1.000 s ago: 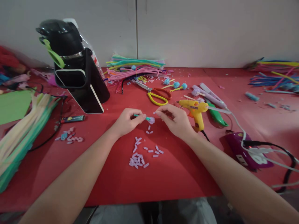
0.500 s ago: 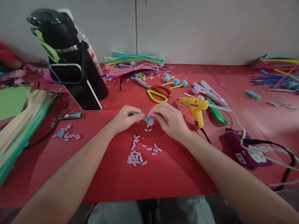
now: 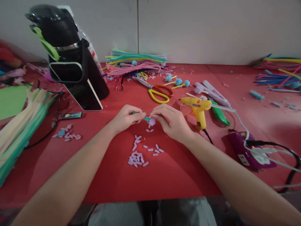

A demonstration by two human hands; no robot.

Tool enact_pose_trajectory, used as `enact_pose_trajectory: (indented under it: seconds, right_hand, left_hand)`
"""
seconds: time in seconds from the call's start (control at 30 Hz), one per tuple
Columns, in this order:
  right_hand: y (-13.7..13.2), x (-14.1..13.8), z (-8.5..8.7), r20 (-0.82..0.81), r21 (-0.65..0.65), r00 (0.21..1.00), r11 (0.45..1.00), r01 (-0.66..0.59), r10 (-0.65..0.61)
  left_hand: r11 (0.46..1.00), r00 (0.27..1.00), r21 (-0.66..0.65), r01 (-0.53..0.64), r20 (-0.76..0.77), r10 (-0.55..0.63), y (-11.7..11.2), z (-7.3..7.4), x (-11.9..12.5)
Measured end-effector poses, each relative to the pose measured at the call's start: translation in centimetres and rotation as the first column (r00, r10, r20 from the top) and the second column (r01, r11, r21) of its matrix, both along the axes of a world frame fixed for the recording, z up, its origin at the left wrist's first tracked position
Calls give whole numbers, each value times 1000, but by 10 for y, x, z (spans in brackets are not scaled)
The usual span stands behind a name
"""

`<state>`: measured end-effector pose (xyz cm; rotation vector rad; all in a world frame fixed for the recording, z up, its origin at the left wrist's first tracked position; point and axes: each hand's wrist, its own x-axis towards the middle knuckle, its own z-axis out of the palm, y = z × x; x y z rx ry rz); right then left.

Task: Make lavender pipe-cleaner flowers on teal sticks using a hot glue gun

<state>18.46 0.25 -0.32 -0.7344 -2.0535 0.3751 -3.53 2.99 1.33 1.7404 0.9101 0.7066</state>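
Taking the small lilac flower point(image 3: 152, 122) as the clock's centre, a bundle of cream and green fuzzy stems point(image 3: 25, 125) lies at nine o'clock, far left. Nearer at nine come a lighter point(image 3: 70, 116) and, just below it, a little heap of pink and blue bits point(image 3: 68, 134). A black flask point(image 3: 68, 54) stands at ten. The left hand point(image 3: 127, 118), at nine and close in, pinches the flower's green stem between thumb and fingers. Between six and seven, loose lilac pieces point(image 3: 135, 158) lie scattered. The flower sits between the two hands, its head towards the right. Scissors point(image 3: 150, 87) lie at twelve. The right hand point(image 3: 171, 121), at three, has its fingertips drawn together by the flower, pinching a small lilac piece mostly hidden by the fingers. Blue pompoms point(image 3: 178, 82) lie at one, and a yellow glue gun point(image 3: 199, 111) rests at three, beyond the right hand.
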Motion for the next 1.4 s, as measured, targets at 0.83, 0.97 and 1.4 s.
enact_pose_trajectory:
  seconds: [0.83,0.97,1.4]
  right_hand:
    - [-3,-2,10,-290,-761,909,648,-29,-299]
    - [-1,-4,6,-331,-812,883,577,-86,-334]
    - [3,-1,-1,-305,-806,890,590,-52,-339]
  left_hand:
    - [979,989,163,-125,-56,136,-5,3,6]
    - [970,987,212,-121,-81,140,-7,2,8]
    - [964,983,240,-116,-108,146,-7,1,9]
